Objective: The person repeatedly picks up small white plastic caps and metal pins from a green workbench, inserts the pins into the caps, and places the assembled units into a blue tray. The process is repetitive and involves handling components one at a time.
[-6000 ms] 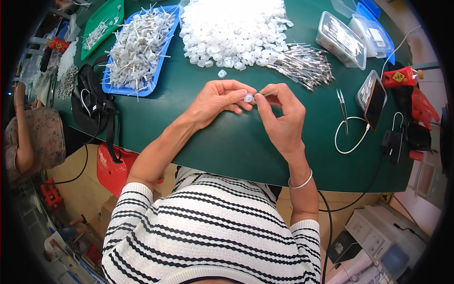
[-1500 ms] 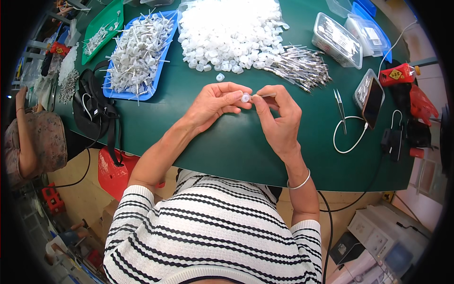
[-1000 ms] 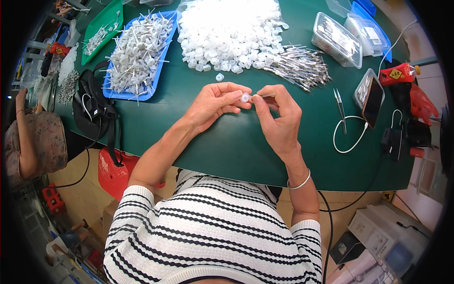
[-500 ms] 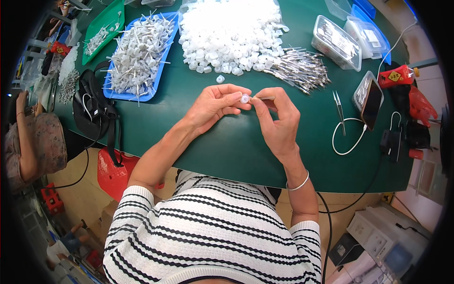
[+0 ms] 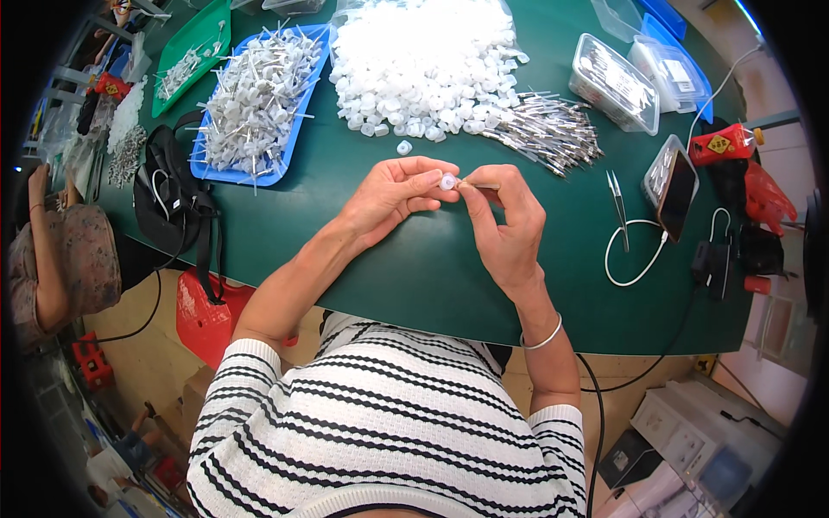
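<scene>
Over the green table, my left hand (image 5: 380, 200) pinches a small white plastic cap (image 5: 447, 182) between thumb and fingers. Thumb and forefinger of my right hand (image 5: 503, 220) close on a thin metal rod, mostly hidden by the fingers, at the cap's right side. How deep the rod sits in the cap cannot be seen. Just beyond my hands lies a loose white cap (image 5: 403, 148). Farther off is a large heap of white caps (image 5: 414, 69), with a pile of metal rods (image 5: 553, 134) touching its right side.
At the left are a blue tray (image 5: 281, 164) of capped rods, a green tray (image 5: 162, 105) and a black bag (image 5: 164, 194). Tweezers (image 5: 618, 203), a white cable (image 5: 607, 263), a phone (image 5: 677, 198) and a clear box (image 5: 615, 82) lie right. Another person (image 5: 65, 259) sits at far left.
My right fingertips have shifted slightly at the cap, and that hand sits a little lower. My left hand keeps its pinch. The whole view has moved a touch.
</scene>
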{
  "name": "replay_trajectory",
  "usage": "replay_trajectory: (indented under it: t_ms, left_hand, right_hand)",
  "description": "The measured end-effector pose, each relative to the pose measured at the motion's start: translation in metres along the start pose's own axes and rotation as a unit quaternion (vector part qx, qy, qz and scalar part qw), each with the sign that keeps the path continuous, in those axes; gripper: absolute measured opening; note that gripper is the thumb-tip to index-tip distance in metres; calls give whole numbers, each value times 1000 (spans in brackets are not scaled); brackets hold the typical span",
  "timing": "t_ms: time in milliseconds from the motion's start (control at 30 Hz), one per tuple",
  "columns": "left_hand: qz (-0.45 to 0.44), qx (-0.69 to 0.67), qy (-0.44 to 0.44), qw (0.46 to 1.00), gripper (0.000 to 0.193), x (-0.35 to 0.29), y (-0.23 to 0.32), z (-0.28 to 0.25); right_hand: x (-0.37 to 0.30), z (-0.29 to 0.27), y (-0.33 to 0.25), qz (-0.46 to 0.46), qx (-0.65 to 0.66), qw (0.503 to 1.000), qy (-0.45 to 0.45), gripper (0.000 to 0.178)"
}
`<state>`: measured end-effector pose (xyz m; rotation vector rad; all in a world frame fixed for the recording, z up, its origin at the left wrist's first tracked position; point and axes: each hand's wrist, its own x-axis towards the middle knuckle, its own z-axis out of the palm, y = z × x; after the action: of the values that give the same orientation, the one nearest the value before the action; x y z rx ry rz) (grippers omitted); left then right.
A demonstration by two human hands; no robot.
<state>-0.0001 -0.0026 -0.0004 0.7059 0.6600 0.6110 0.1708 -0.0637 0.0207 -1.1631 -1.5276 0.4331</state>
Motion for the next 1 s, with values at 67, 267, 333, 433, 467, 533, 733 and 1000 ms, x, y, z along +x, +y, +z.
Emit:
replay_trajectory:
  t_ms: [67,267,333,433,467,533,733,1000]
  left_hand:
    - [0,1,-1,1000,27,0,0,0]
    - [4,17,4,1000,26,1,-1,0]
    - [11,32,10,999,26,0,0,1]
    - [21,37,4,999,26,-1,-1,1]
    - [21,38,4,999,26,-1,-1,1]
    - [19,38,4,999,26,-1,0,2]
    - [14,31,-3,999,26,-1,0,1]
    - [9,24,-1,1000,27,0,0,2]
  right_hand:
    - [0,0,1,-5,-3,1000,0,13]
    - [0,0,1,-6,-7,1000,-4,13]
    - [1,-1,1,-5,-10,1000,-8,13]
    - [0,-1,1,8,4,1000,-4,13]
    - [0,-1,1,14,12,1000,-1,13]
    - [1,-1,0,19,13,1000,-3,13]
    - [0,-2,-1,30,19,999,-5,13]
    - [0,-3,-1,39,25,999,-4,12]
